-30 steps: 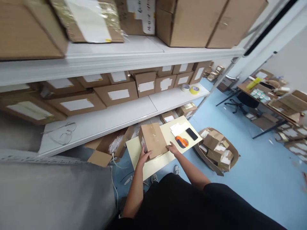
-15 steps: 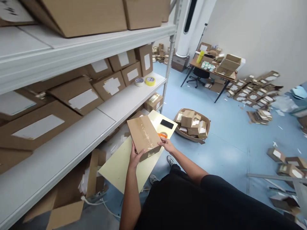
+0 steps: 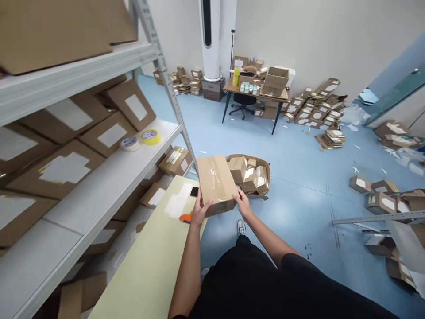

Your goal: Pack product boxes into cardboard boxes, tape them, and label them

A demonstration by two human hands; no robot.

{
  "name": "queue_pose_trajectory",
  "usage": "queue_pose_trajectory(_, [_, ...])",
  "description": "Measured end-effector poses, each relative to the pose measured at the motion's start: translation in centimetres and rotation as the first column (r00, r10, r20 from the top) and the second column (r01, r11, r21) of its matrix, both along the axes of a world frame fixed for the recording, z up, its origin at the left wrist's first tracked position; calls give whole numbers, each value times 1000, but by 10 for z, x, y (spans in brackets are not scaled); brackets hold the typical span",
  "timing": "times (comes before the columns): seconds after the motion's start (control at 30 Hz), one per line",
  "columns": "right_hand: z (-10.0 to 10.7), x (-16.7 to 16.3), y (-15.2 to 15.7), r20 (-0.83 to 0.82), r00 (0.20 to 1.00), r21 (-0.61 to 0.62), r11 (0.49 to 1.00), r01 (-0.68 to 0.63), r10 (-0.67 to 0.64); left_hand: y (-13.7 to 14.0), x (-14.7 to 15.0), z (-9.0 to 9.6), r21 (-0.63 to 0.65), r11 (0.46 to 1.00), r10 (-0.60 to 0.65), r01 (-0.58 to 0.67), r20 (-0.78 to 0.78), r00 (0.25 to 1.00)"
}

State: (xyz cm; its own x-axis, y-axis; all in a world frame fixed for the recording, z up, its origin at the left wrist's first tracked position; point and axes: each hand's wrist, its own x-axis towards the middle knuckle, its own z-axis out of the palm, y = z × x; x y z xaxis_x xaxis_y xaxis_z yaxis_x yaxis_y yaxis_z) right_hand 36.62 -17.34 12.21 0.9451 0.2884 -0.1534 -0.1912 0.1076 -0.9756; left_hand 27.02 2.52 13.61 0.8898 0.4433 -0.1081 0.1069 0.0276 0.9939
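Observation:
A taped brown cardboard box [image 3: 217, 179] is held out in front of me between both hands. My left hand [image 3: 199, 210] grips its near left corner, thumb on top. On the near right corner, my right hand [image 3: 243, 203] is closed in the same way. The fingers under the box are hidden. Below and left of it lies a pale yellow board [image 3: 149, 248], bearing an orange tape dispenser [image 3: 186, 217] and a black phone [image 3: 194, 191], partly covered by my hand and the box. Just beyond the box, a large open carton [image 3: 267, 170] full of small boxes stands on the floor.
A metal shelf [image 3: 139, 155] runs along my left, loaded with labelled boxes, a yellow tape roll [image 3: 150, 137] and a white tape roll [image 3: 130, 144]. A desk [image 3: 255, 88] stands at the back. Heaped boxes [image 3: 315, 108] line the wall; another rack [image 3: 381, 217] is at right.
My view has turned right. Both hands have carried the box off the yellow board to the right, and it now hangs beside the board, near the floor carton.

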Motion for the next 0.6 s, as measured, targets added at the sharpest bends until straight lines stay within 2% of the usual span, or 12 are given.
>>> queue_pose_trajectory(0.13, [-10,75,-53,-58,984,-22,986,167,-168,-51,103,-8,18,996,-84,85,-86,993])
queue_pose_trajectory(0.23, [-17,126,-97,-74,955,-29,958,285,-287,-89,180,-13,-32,982,-190,188,-113,975])
queue_pose_trajectory(0.3, [-20,162,-127,-66,936,-33,938,345,-346,-114,232,-11,-84,959,-280,272,-107,954])
queue_pose_trajectory(0.4, [-17,220,-168,-51,909,-53,910,412,-414,-146,305,2,-131,926,-363,354,-52,930])
queue_pose_trajectory(0.5, [-8,272,-197,-67,867,-155,863,481,-494,-168,359,23,-56,934,-351,352,23,936])
queue_pose_trajectory(0.6, [2,303,-210,-28,851,-205,836,508,-524,-175,381,36,76,938,-344,338,82,935])
